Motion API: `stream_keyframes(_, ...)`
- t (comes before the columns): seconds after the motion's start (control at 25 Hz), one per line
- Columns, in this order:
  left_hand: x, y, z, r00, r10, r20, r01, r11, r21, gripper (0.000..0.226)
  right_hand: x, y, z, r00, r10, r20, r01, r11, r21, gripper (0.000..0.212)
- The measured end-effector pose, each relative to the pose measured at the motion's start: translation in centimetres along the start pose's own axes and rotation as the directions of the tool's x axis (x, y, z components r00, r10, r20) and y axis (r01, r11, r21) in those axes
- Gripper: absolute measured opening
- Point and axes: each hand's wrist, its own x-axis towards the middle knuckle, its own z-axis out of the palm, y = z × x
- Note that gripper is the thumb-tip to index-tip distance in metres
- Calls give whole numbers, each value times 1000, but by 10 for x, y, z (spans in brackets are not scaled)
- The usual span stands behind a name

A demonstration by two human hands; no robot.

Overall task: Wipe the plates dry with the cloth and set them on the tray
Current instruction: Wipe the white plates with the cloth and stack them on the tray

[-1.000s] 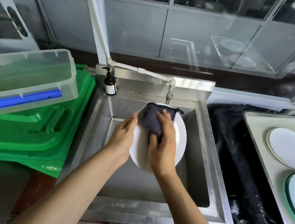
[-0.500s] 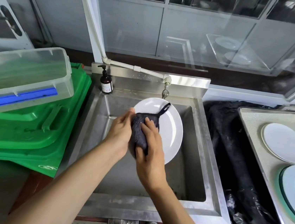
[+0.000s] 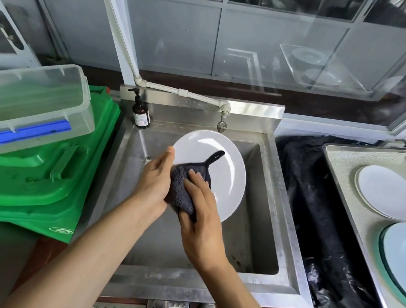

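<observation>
1. Done so far, judging by how things lie: two plates sit on the tray (image 3: 341, 169) at about 3 o'clock, a white plate (image 3: 385, 191) toward its far end and a green-rimmed plate (image 3: 405, 260) nearer the person, partly cut off by the picture's edge. The two lie just beside each other.

2. In hand: a third white plate (image 3: 223, 166) is held tilted over the sink (image 3: 261, 211), at the centre of the view, below the tap (image 3: 221, 125).

3. The left hand (image 3: 154, 181) steadies this plate at its 9 o'clock edge; the thumb lies along the rim, and the fingers go behind the plate, where I cannot see how they lie.

4. The right hand (image 3: 202, 219) presses a dark cloth (image 3: 185, 189) against the plate's face at its lower left, fingers clamped on the bunched fabric. The cloth's loop sticks up toward 1 o'clock.

5. Left to do, as I judge it: finish wiping this plate and carry it across to the tray at 3 o'clock, where bare room shows at the tray's far end.

6. No further wet plates show in the sink or on the green lids (image 3: 30, 172) at 9 o'clock, so this may be the last; I cannot be sure.
</observation>
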Motion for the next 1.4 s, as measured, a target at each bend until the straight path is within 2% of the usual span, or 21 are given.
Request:
stream_keyframes(0.12, 4, -2, -4, 998, 48, -26, -46, 996, 79, 29, -19, 25, -18, 999, -24, 21, 26, 995, -95, 46)
stream_keyframes(0.32, 5, -5, -6, 1000, 12, 26, -18, 976, 219, 31, -9, 59, -46, 964, 184, -189, -209, 970, -122, 53)
stream_keyframes(0.4, -1, -8, 0, 997, -23, 78, 4, 973, 230, 31, 14, 55, -53, 959, 183, -217, -209, 973, -103, 53)
stream_keyframes(0.56, -10, -18, 15, 993, -4, 115, -14, 987, 157, 23, 58, 28, -51, 995, 16, -96, -22, 997, -68, 54)
stream_keyframes(0.68, -6, -6, 19, 999, 11, 41, -15, 996, 87, 29, 52, 19, -41, 998, -52, 19, 53, 998, -31, 49)
stream_keyframes(0.8, 6, 6, 13, 998, 44, -48, -40, 996, 85, 29, 7, 32, -32, 986, -125, 112, 131, 991, -41, 51)
stream_keyframes(0.92, 10, 0, 10, 997, 30, -65, -21, 991, 129, 26, -4, 39, -27, 986, -103, 128, 106, 994, -21, 51)
stream_keyframes(1.12, 2, -10, 15, 1000, 3, 23, -5, 997, 73, 22, 62, 23, -34, 995, -66, 68, 66, 998, 5, 43)
stream_keyframes(1.4, 15, 2, 8, 995, 18, -98, -8, 995, 103, 23, 1, 37, -30, 978, -141, 153, 145, 989, -19, 47)
